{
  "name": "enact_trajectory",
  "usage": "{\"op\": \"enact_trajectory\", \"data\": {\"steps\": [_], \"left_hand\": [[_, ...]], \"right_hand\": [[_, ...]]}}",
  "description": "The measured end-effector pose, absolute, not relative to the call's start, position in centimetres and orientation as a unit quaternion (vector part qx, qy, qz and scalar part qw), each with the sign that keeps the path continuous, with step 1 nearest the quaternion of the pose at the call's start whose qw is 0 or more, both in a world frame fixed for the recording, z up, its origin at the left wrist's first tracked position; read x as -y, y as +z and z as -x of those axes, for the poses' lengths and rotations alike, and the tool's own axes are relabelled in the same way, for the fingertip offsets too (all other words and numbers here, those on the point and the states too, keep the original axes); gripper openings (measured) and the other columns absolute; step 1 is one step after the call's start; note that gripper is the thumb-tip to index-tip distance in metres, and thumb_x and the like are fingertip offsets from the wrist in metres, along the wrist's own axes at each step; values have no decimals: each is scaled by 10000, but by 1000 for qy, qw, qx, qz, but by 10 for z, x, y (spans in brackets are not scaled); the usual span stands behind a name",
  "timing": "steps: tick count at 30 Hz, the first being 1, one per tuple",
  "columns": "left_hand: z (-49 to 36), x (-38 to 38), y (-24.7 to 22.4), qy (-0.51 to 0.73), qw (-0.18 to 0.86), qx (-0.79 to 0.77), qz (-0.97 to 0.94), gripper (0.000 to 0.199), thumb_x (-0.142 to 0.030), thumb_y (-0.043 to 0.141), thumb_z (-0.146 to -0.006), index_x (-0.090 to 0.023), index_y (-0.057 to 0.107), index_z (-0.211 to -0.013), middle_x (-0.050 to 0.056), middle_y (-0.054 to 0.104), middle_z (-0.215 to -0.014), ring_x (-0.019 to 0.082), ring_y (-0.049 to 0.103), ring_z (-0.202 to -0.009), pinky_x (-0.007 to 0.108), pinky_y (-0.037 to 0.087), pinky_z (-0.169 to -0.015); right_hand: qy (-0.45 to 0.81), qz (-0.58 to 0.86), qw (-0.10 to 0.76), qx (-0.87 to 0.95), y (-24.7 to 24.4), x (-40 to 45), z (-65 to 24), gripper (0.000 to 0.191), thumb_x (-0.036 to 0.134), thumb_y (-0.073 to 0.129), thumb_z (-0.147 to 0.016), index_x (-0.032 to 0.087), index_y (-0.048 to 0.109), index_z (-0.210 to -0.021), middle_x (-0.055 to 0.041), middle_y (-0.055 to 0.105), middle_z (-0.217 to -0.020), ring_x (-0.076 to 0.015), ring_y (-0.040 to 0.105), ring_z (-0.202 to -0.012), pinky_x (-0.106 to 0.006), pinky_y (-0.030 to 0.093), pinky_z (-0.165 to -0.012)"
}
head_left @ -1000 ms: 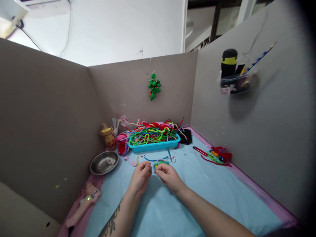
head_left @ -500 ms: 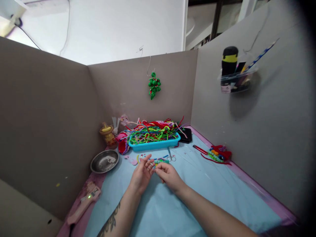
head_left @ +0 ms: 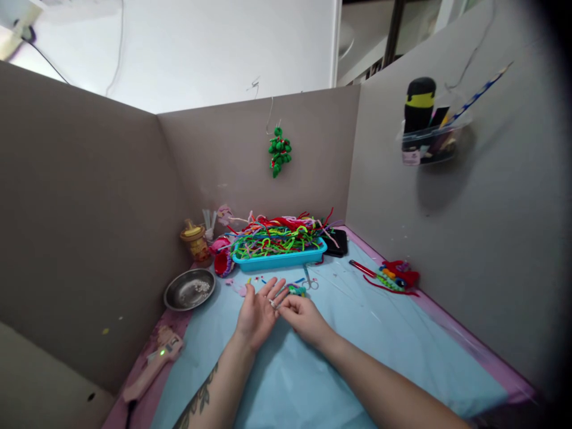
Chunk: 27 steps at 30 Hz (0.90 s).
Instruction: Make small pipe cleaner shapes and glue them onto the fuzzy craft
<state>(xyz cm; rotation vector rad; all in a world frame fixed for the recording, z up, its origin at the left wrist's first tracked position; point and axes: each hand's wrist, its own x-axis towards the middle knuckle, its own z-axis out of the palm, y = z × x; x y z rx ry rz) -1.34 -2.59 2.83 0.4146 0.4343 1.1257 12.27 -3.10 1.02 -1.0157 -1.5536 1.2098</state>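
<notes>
My left hand [head_left: 258, 314] is turned palm up, its fingers stretched out and slightly apart. A few tiny white pieces [head_left: 272, 304] rest on its fingers. Close against those fingertips, my right hand [head_left: 304, 319] is closed in a pinch; what lies between thumb and forefinger is too small to make out. Just beyond the hands is a small teal and green fuzzy piece [head_left: 295, 290], partly covered by the fingers. Scissors [head_left: 309, 282] lie behind it. To the left, a metal bowl [head_left: 179, 295] contains similar small white bits.
A blue tray [head_left: 281, 262] heaped with colourful pipe cleaners [head_left: 281, 235] stands at the back. A pink glue gun [head_left: 154, 366] with a lit green light lies front left. Rightward are a red pen-like tool [head_left: 361, 269] and a colourful fuzzy bundle [head_left: 397, 275]. Grey partitions [head_left: 259, 161] enclose the table.
My left hand has opened flatter, palm more upward, showing the white pieces on its fingers. My right hand keeps its pinch and has barely shifted.
</notes>
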Motion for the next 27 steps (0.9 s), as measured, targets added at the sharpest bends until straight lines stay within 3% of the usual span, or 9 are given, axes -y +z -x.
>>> {"op": "enact_trajectory", "data": {"steps": [15,27], "left_hand": [[14,23,18,527,786,-199,-254,708,-629,195,-855,-115,512,-1224,138,395,-1396,230,306,-1312,360,241,-1065],[13,21,13,538,762,-212,-290,731,-649,188,-842,-128,542,-1215,122,422,-1381,232,268,-1330,364,161,-1095]], "right_hand": [[493,415,441,624,8,30,-123,137,255,500,-724,184,497,-607,65,400,-430,-84,356,-388,-207,271,-411],[500,411,444,619,11,32,-124,135,259,498,-714,184,484,-603,69,397,-432,-81,350,-378,-206,263,-403]]}}
